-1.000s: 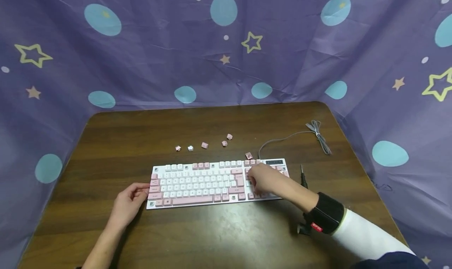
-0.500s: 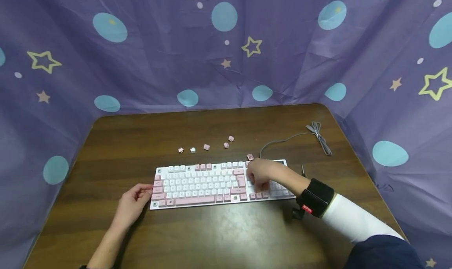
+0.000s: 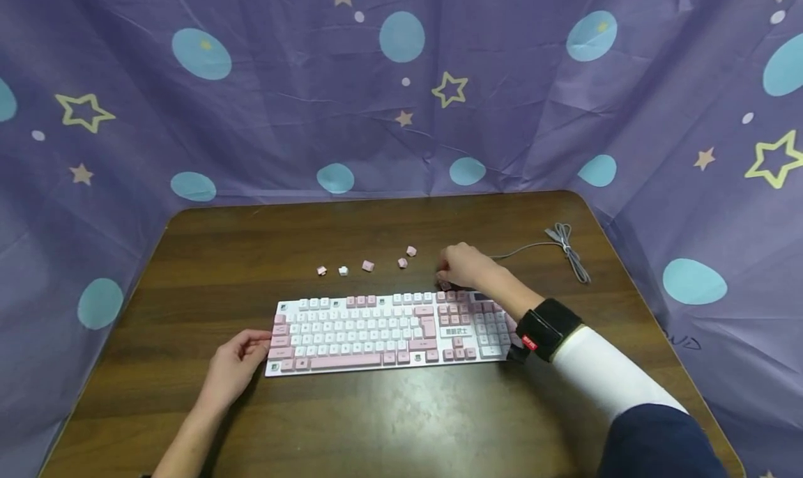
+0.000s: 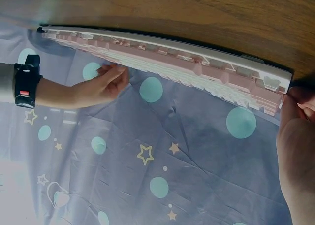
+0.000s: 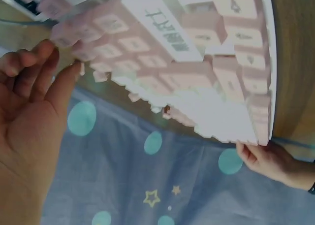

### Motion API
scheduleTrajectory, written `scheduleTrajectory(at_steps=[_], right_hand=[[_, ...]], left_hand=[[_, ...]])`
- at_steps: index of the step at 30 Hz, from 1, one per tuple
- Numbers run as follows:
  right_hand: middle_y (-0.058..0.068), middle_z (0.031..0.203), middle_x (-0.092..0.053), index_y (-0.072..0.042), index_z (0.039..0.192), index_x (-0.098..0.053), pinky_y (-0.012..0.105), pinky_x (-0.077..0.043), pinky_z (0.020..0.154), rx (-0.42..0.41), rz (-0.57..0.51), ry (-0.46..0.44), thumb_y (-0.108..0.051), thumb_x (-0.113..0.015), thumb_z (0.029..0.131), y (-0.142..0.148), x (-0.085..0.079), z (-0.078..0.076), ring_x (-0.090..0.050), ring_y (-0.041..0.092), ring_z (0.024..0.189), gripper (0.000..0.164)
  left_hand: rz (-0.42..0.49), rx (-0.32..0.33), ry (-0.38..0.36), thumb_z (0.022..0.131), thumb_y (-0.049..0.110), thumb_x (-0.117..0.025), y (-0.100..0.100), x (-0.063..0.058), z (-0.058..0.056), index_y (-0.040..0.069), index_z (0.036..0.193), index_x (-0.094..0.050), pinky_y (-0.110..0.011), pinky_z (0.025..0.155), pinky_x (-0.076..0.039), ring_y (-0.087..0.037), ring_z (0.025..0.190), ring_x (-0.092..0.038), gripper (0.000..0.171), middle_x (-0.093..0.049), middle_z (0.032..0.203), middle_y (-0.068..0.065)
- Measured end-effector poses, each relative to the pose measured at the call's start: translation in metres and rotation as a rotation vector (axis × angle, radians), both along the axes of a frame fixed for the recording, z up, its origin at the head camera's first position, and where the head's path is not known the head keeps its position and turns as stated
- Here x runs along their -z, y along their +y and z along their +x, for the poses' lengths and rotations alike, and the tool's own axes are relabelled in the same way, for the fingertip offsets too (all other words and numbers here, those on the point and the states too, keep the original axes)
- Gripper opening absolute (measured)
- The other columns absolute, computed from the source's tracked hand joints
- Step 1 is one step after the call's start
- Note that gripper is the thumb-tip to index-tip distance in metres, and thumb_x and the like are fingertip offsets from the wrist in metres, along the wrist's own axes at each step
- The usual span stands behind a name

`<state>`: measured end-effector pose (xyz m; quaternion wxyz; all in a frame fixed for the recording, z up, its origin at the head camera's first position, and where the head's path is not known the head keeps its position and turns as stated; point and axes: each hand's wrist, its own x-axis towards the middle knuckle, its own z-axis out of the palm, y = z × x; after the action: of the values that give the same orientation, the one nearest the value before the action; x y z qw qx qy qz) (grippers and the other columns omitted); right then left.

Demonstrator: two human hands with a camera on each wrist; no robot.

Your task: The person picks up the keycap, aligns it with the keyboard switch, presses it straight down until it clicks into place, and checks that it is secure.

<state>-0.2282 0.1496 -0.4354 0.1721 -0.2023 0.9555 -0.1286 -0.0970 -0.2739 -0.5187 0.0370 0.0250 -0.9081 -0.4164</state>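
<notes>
A pink and white keyboard [image 3: 364,360] lies on the wooden table. My left hand [image 3: 233,366] pinches its left edge between thumb and fingers; the left wrist view also has this left hand [image 4: 300,136] at the keyboard's corner. Just behind the keyboard's far edge, my right hand [image 3: 467,265] reaches down over a loose pink keycap [image 3: 445,285], which its fingers partly cover. In the right wrist view, the right hand [image 5: 32,107] has a gap between thumb and forefinger. Several other loose keycaps, including a white keycap [image 3: 343,271] and a pink keycap [image 3: 368,265], lie farther left.
A bundled grey cable [image 3: 567,251] lies at the table's back right, its lead passing behind the right hand. A patterned purple curtain [image 3: 270,136] hangs along the wooden table's [image 3: 351,429] back and sides.
My right hand has lifted from the keyboard's arrow-key area and moved away from me to the loose pink keycap behind it. The left hand stays at the keyboard's edge.
</notes>
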Motion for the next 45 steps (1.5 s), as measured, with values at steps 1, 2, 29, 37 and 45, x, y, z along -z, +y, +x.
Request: scheduleTrajectory(at_steps=[1,2,29,37,45], right_hand=[[-0.001,0.078,-0.062,-0.012,0.086,-0.066,0.032,-0.048,0.064,0.004,0.015,-0.010,-0.027,-0.065,0.088,-0.002,0.003,-0.001,-0.058,0.014,0.069,0.015],[-0.001,0.077,-0.062,-0.012,0.086,-0.066,0.032,-0.048,0.063,0.006,0.030,-0.019,-0.029,-0.066,0.088,-0.004,0.005,-0.001,-0.058,0.015,0.069,0.017],[0.008,0.086,-0.064,-0.002,0.095,-0.063,0.029,-0.046,0.071,-0.112,-0.406,-0.201,0.004,-0.064,0.080,0.034,0.015,0.000,-0.057,0.016,0.079,0.016],[0.008,0.086,-0.064,-0.002,0.091,-0.061,0.030,-0.049,0.075,-0.072,-0.495,-0.173,0.000,-0.066,0.083,0.037,0.017,0.003,-0.060,0.016,0.082,0.010],[0.002,0.101,-0.065,-0.007,0.108,-0.067,0.032,-0.051,0.078,-0.060,-0.491,-0.091,-0.014,-0.068,0.086,0.030,0.007,0.019,-0.062,0.015,0.091,0.024]], left_hand=[[0.001,0.000,0.000,0.088,0.011,-0.063,0.000,0.000,0.000,0.003,0.101,-0.067,-0.014,0.061,-0.044,0.002,0.071,-0.055,0.015,-0.068,0.085,-0.010],[0.002,0.001,-0.002,0.088,0.011,-0.063,0.000,0.000,0.001,0.003,0.101,-0.067,-0.015,0.061,-0.044,0.002,0.071,-0.055,0.015,-0.068,0.085,-0.009],[0.012,-0.006,-0.015,0.088,0.011,-0.064,0.000,-0.001,0.002,0.003,0.102,-0.067,-0.014,0.061,-0.044,0.003,0.071,-0.055,0.016,-0.068,0.086,-0.011],[0.019,-0.008,-0.017,0.088,0.011,-0.063,0.000,0.001,0.002,0.003,0.101,-0.067,-0.014,0.061,-0.044,0.003,0.071,-0.055,0.016,-0.068,0.086,-0.010],[0.015,-0.007,-0.009,0.089,0.012,-0.063,0.000,-0.001,0.000,0.004,0.102,-0.067,-0.014,0.061,-0.044,0.002,0.071,-0.056,0.016,-0.068,0.086,-0.010]])
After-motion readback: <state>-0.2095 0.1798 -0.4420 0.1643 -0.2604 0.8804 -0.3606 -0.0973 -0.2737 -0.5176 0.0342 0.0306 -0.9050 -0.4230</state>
